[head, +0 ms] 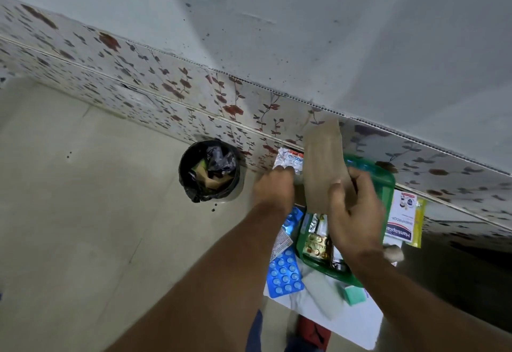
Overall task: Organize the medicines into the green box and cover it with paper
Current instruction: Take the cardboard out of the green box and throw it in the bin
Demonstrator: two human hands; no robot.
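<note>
The green box (388, 182) sits on the floor against the floral-tiled wall base (166, 83), at about 4 o'clock from frame centre. Foil medicine strips (318, 243) lie inside its near end. The right hand (357, 213) is over the box, thumb and fingers closed on the lower edge of a brown paper sheet (324, 163), which stands upright above the box's far half. The left hand (274, 188) is at 9 o'clock of the paper, fingers curled on a white sachet strip (288, 159); motion blur prevents confirming the grip. A blue blister pack (285, 274) lies at 7 o'clock of the box, a plaster packet (401, 218) at 3 o'clock. A black bin (210, 174) stands well apart at 9 o'clock.
</note>
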